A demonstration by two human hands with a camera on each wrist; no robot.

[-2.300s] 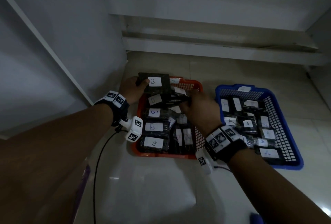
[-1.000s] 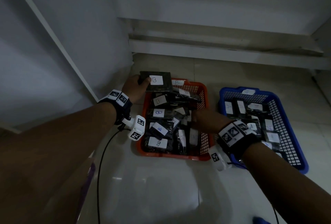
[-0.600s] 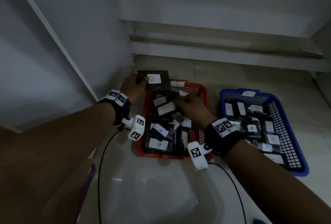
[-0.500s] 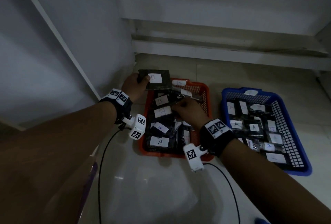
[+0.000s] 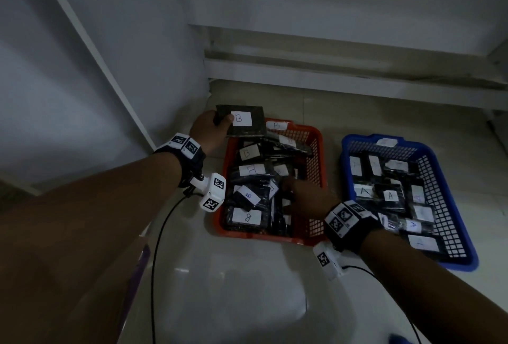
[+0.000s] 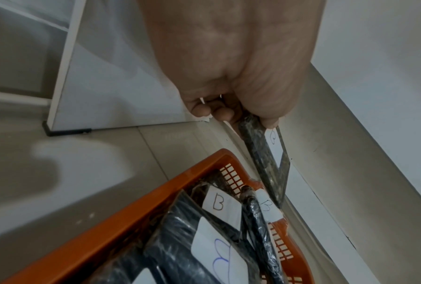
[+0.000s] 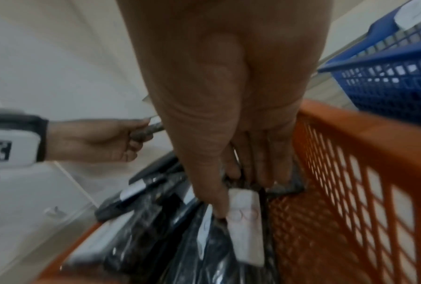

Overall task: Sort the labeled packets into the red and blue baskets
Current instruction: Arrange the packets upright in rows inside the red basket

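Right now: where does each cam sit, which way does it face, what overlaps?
Head: above, facing forward-down at red basket and blue basket; both forearms show.
Left wrist: along left hand, which pinches a B packet at the red basket's far corner.
Right wrist: along right hand, fingers among packets inside the red basket.
Shared: all three show the red basket.

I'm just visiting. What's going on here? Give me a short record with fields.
Left hand: grips a dark packet labeled B above the far left corner of the red basket
Right hand: inside the red basket, fingers on packets
Red basket contents: packets marked B
Blue basket: packets marked A
Surface: pale floor
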